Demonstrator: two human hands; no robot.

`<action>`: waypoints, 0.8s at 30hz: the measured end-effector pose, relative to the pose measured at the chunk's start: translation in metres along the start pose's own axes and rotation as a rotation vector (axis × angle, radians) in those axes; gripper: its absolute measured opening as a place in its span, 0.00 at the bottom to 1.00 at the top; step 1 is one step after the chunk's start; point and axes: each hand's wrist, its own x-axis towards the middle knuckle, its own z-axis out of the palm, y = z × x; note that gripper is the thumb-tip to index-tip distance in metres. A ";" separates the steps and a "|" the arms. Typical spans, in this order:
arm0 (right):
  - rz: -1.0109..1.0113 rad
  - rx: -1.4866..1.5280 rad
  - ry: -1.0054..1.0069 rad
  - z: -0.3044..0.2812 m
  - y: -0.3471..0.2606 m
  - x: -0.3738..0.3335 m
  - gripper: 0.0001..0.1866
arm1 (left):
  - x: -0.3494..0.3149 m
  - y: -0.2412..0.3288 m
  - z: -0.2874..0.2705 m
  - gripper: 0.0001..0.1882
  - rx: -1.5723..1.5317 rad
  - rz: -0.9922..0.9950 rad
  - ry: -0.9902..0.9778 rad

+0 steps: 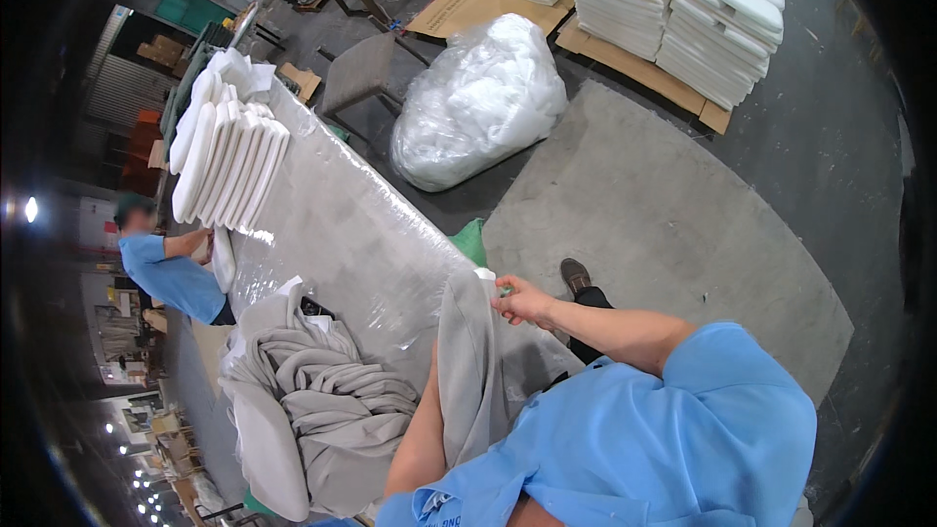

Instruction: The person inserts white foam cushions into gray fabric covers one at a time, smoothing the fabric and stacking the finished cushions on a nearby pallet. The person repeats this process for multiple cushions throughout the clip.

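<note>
A grey fabric cover (467, 361) hangs upright in front of me at the table's edge, with a bit of white showing at its top corner. My left forearm reaches up behind the cover, and the fabric hides my left hand. At the cover's right edge, my right hand (527, 304) has its fingers closed in a pinch. Something small and greenish shows between them, too small to name. To the left, a heap of grey fabric covers (337, 390) lies bunched on the table (342, 224), which is wrapped in clear plastic film.
White foam pads (229, 161) stand in a row at the table's far end. A co-worker (176, 268) in blue handles a white pad there. Beyond the table are a chair (359, 78), a plastic-wrapped white bundle (478, 102) and tall pad stacks (717, 24) on cardboard.
</note>
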 end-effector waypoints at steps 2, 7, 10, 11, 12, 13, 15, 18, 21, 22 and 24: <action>-0.016 -0.020 -0.009 0.002 -0.004 -0.002 0.20 | 0.002 -0.005 -0.005 0.23 0.001 0.002 -0.003; -0.113 -0.069 -0.040 -0.006 -0.005 0.001 0.10 | 0.007 -0.006 -0.009 0.24 0.008 0.038 -0.021; -0.233 0.026 0.002 -0.006 0.006 -0.008 0.07 | 0.006 -0.007 -0.014 0.24 0.060 0.106 0.015; -0.236 0.083 0.025 -0.001 0.012 -0.018 0.07 | 0.001 -0.014 -0.018 0.24 0.096 0.137 0.051; -0.253 0.133 0.052 0.004 0.012 -0.026 0.07 | -0.001 -0.016 -0.018 0.24 0.169 0.187 0.090; -0.268 0.220 0.103 0.007 0.012 -0.030 0.06 | 0.001 -0.008 -0.013 0.24 0.286 0.253 0.119; -0.255 0.342 0.158 0.009 0.010 -0.040 0.04 | -0.004 -0.005 0.003 0.23 0.556 0.380 0.207; -0.111 0.414 0.179 0.011 -0.001 -0.056 0.04 | -0.014 -0.014 0.029 0.22 0.774 0.469 0.383; 0.019 0.514 0.182 0.000 -0.011 -0.051 0.12 | -0.015 -0.008 0.049 0.22 0.870 0.481 0.472; 0.033 0.591 0.130 -0.003 -0.008 -0.050 0.16 | -0.012 -0.001 0.054 0.23 0.891 0.488 0.494; 0.050 0.625 0.074 -0.016 -0.013 -0.047 0.24 | -0.013 0.005 0.060 0.22 0.764 0.532 0.445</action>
